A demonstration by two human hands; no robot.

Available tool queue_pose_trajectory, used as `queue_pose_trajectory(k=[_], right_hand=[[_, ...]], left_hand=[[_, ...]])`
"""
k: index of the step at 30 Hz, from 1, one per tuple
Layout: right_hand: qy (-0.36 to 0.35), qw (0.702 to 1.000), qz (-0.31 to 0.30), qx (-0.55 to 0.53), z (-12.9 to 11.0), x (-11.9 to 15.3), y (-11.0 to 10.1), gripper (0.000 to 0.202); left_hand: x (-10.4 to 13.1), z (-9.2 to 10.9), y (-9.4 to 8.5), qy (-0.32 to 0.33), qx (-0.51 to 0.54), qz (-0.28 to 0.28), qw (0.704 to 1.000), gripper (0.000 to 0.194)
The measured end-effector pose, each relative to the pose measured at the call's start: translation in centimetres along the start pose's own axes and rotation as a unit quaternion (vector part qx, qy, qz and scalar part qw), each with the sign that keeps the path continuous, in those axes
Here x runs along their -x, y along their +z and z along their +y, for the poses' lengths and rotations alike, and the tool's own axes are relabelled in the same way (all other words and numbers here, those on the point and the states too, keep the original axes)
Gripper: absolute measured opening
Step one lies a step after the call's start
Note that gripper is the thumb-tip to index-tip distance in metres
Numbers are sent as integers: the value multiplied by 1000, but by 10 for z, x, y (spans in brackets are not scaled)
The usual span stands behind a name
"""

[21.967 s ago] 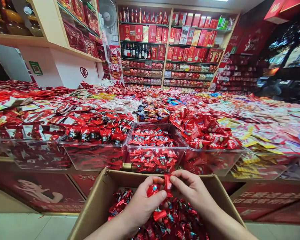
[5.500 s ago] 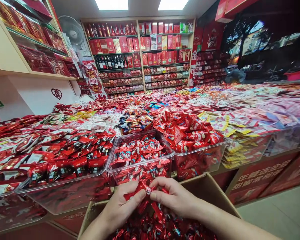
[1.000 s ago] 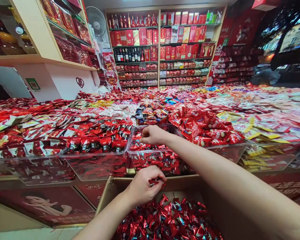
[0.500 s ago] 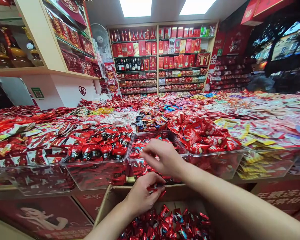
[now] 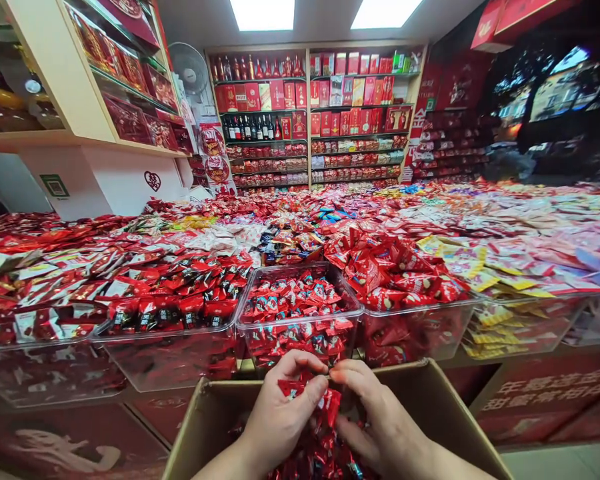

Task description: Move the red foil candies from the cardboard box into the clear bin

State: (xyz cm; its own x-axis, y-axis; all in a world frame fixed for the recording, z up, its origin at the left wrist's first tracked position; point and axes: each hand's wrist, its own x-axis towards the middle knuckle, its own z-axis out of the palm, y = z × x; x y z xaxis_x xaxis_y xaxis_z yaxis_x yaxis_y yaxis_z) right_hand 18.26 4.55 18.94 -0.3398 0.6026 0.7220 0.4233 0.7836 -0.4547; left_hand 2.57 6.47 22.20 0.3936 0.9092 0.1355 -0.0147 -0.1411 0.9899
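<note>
My left hand is closed around red-wrapped candies, whose shiny twisted ends stick out between thumb and fingers. Beside it my right hand has its fingertips close to those of the left, with the thumb held apart lower down and slightly blurred. Both hands are over an open cardboard box. More red candies lie inside it, partly hidden by my hands. Just beyond the box stands a clear plastic bin filled with small red and blue wrapped candies.
Neighbouring bins hold black-and-red packets on the left, larger red packets on the right and yellow packets farther right. Candy heaps spread across the counter behind. Shelves of bottles and boxes line the back wall; a fan stands left of them.
My right hand has come back from above the middle bin to beside my left hand over the box. The view has shifted slightly, showing more of the bin and the box's right side.
</note>
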Motion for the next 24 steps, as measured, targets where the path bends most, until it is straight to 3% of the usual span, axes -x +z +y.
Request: queue_pose_trajectory(k=[4,8,11,15,20,24], right_hand=[[-30,999,-21,20,-6,-1,-2,42],[-8,999,-50,0,-6,-3,-7,28],[44,998,-15,-39,-2,-5,-12,18],[143,986,14,-81,0,-7,-16,6],[262,949,4,-173,-4,-6,-14,16],[311,921,5,-234,-3,-7,-11,21]], left_hand=[[0,-4,0,-7,9,0,1000,9],[0,-7,-2,-54,63,-56,995,13],[0,-6,-5,-29,26,-76,996,20],[-2,-4,-8,-26,-46,-62,997,31],[-4,-5,-6,-70,-27,-52,996,29],[-6,-5,-4,-88,-2,-56,995,26]])
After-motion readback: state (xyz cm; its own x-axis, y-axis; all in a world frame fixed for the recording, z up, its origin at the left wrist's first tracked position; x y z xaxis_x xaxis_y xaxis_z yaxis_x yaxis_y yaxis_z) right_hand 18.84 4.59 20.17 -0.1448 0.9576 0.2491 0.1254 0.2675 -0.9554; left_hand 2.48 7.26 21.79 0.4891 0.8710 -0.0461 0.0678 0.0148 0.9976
